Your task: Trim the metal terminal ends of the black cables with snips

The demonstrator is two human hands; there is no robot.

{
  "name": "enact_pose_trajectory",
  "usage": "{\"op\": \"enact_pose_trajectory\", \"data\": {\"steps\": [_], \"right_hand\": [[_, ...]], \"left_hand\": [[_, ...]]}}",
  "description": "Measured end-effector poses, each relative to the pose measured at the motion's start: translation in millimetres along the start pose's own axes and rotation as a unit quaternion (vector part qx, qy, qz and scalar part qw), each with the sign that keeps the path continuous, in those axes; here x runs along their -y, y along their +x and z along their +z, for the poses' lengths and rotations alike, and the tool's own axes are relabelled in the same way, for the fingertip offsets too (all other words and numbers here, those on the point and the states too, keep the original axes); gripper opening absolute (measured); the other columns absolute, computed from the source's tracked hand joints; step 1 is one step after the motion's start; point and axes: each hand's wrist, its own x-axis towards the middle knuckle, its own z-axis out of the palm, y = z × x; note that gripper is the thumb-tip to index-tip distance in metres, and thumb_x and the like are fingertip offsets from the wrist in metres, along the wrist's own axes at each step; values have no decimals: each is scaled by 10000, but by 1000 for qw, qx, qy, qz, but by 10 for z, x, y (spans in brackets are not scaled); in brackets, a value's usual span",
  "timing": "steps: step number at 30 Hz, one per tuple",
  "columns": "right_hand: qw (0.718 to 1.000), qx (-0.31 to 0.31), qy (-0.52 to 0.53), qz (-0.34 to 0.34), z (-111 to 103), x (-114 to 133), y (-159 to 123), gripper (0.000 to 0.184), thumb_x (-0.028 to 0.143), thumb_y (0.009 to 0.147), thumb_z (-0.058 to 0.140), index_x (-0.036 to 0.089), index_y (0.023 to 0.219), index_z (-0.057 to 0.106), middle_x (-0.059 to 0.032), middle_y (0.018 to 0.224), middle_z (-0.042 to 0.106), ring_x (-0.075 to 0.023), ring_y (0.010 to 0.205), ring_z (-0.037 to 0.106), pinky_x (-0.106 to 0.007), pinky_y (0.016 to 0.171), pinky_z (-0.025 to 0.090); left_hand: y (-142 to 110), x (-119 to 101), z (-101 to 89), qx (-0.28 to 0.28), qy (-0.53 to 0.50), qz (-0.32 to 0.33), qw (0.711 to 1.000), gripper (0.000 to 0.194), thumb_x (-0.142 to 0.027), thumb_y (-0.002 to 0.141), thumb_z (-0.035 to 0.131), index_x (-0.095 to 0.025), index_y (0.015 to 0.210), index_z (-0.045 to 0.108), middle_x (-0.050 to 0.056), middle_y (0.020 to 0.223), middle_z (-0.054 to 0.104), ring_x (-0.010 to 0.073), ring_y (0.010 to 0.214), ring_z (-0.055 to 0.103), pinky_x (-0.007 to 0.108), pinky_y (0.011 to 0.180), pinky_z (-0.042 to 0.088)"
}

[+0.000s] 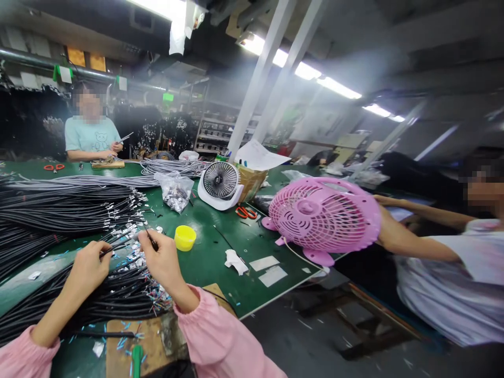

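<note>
My left hand (88,262) is closed in a pinch on a thin black cable (118,242) that runs toward my right hand. My right hand (161,257) is pinched on the same cable's end, near a small metal terminal I can barely make out. Both hands hover over a thick bundle of black cables (98,296) with stripped coloured ends, lying on the green table (220,247). Loose silver terminals (129,231) are scattered just beyond my fingers. Both my sleeves are pink.
More black and grey cable bundles (66,205) cover the left. A yellow cup (185,237), a bag of parts (176,191), a white fan (220,184), red scissors (246,212) and a pink fan (323,218) stand ahead. One person sits at right, another at far left.
</note>
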Motion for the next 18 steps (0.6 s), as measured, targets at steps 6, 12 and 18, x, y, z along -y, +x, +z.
{"op": "enact_pose_trajectory", "data": {"steps": [6, 12, 18], "right_hand": [[999, -6, -44, -16, -14, 15, -54, 175, 241, 851, 743, 192, 1004, 814, -24, 821, 761, -157, 665, 636, -240, 593, 498], [989, 25, -89, -117, 31, 44, -171, 92, 152, 838, 745, 177, 818, 832, -40, 739, 761, -150, 601, 614, -252, 558, 437], [989, 38, -76, -124, 55, 80, -241, 70, 182, 812, 767, 166, 772, 822, -29, 676, 686, -146, 574, 564, -264, 542, 398]], "left_hand": [[-234, -291, -243, -107, -99, 82, 986, 387, -576, 985, 608, -218, 1041, 744, 78, 1179, 808, 231, 973, 793, 378, 872, 664], [-474, -567, -515, -198, -140, 157, 957, 468, -691, 922, 580, -292, 833, 809, -2, 804, 856, 182, 672, 807, 238, 674, 650], [-675, -664, -648, -289, -162, 164, 929, 330, -657, 886, 704, -357, 877, 840, -54, 811, 849, 145, 671, 785, 194, 717, 626]]}}
